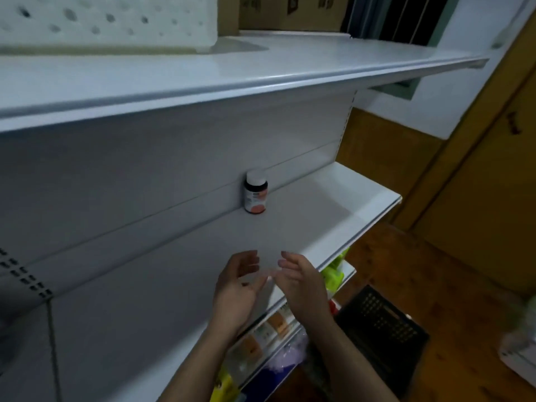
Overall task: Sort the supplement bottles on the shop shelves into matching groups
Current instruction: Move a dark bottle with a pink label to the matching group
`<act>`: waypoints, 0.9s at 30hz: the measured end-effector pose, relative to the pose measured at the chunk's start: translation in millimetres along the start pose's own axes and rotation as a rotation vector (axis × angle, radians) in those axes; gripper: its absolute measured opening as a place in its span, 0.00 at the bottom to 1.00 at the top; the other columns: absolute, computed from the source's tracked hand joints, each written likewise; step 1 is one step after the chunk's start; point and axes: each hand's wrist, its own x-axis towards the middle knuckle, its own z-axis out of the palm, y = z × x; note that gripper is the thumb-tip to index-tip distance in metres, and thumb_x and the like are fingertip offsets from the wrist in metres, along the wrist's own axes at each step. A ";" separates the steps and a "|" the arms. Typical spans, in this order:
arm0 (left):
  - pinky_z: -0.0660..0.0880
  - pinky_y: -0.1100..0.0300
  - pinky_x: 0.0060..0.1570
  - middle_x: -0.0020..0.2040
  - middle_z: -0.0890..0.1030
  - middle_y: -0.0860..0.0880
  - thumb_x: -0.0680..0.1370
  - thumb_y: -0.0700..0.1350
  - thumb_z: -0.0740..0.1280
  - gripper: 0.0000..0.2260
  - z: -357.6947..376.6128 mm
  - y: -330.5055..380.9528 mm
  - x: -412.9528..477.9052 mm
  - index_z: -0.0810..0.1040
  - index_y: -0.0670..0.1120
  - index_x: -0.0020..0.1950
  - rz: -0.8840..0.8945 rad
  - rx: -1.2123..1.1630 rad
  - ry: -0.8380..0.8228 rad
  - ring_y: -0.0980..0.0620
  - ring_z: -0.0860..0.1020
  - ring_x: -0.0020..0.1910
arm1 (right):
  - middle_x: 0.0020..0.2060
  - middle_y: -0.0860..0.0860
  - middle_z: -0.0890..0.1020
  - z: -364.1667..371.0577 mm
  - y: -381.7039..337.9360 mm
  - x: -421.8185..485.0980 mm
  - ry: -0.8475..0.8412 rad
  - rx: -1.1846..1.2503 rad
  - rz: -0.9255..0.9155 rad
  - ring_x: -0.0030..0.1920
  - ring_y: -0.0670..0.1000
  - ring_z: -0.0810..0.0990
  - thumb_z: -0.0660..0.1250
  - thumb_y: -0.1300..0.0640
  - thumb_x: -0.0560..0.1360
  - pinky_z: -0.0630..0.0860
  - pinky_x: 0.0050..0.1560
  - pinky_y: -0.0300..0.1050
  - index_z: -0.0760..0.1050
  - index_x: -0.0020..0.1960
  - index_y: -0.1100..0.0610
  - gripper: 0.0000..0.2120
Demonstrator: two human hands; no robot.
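One dark supplement bottle (255,192) with a white cap and an orange label stands upright at the back of the middle white shelf (333,216), against the back panel. My left hand (237,288) and my right hand (301,282) hover side by side over the shelf's front edge, well in front of the bottle. Both hands hold nothing, with fingers spread and palms facing each other. Several more bottles (269,329) with orange labels show on the shelf below, partly hidden behind my forearms.
A white perforated basket (107,21) sits on the top shelf (261,79) at the left, with cardboard boxes (290,10) behind it. A black crate (380,326) stands on the wooden floor at the right. Green packets (333,274) and other goods fill the lower shelves.
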 end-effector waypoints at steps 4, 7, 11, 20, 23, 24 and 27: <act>0.72 0.69 0.46 0.57 0.78 0.54 0.75 0.40 0.71 0.18 15.4 4.5 52.2 0.73 0.52 0.62 -0.062 0.034 0.048 0.58 0.77 0.54 | 0.52 0.53 0.79 -6.4 -4.0 63.6 -0.097 0.065 0.057 0.48 0.48 0.80 0.71 0.63 0.74 0.77 0.43 0.30 0.73 0.65 0.59 0.20; 0.71 0.61 0.53 0.64 0.76 0.50 0.75 0.41 0.71 0.23 32.6 5.5 96.1 0.70 0.48 0.68 -0.086 0.107 0.093 0.52 0.76 0.61 | 0.58 0.54 0.79 -7.0 0.3 116.3 -0.143 0.019 0.041 0.54 0.51 0.80 0.71 0.59 0.74 0.78 0.55 0.44 0.72 0.66 0.58 0.22; 0.67 0.61 0.59 0.71 0.70 0.45 0.76 0.40 0.69 0.28 62.2 14.5 146.8 0.62 0.43 0.74 -0.149 0.154 0.184 0.48 0.70 0.69 | 0.68 0.55 0.74 -6.7 -0.4 186.8 -0.268 -0.070 0.038 0.65 0.54 0.75 0.68 0.57 0.76 0.72 0.66 0.49 0.66 0.72 0.57 0.26; 0.67 0.66 0.52 0.61 0.75 0.52 0.77 0.40 0.68 0.24 92.0 12.3 184.7 0.66 0.45 0.71 -0.158 0.197 0.279 0.53 0.74 0.61 | 0.69 0.53 0.73 -0.7 -9.5 256.1 -0.524 -0.028 -0.133 0.69 0.54 0.71 0.64 0.63 0.77 0.65 0.62 0.37 0.63 0.75 0.54 0.27; 0.76 0.56 0.52 0.57 0.80 0.47 0.72 0.42 0.72 0.21 92.5 3.6 168.7 0.71 0.46 0.63 -0.180 0.159 0.362 0.47 0.79 0.56 | 0.62 0.58 0.76 -10.1 3.7 242.9 -0.505 -0.081 -0.223 0.62 0.57 0.76 0.64 0.60 0.78 0.67 0.56 0.38 0.67 0.72 0.53 0.23; 0.78 0.59 0.48 0.55 0.81 0.46 0.72 0.41 0.73 0.20 93.6 3.1 159.3 0.71 0.46 0.61 -0.191 0.158 0.396 0.47 0.80 0.54 | 0.59 0.59 0.76 -13.8 11.9 236.9 -0.492 -0.101 -0.249 0.59 0.58 0.77 0.64 0.59 0.78 0.69 0.55 0.38 0.68 0.72 0.52 0.22; 0.76 0.70 0.37 0.48 0.80 0.51 0.73 0.37 0.72 0.14 98.5 0.2 126.0 0.71 0.44 0.54 -0.162 0.205 0.430 0.54 0.81 0.47 | 0.49 0.56 0.77 -31.4 26.7 211.5 -0.516 -0.070 -0.315 0.51 0.58 0.79 0.63 0.62 0.79 0.72 0.46 0.33 0.70 0.69 0.50 0.20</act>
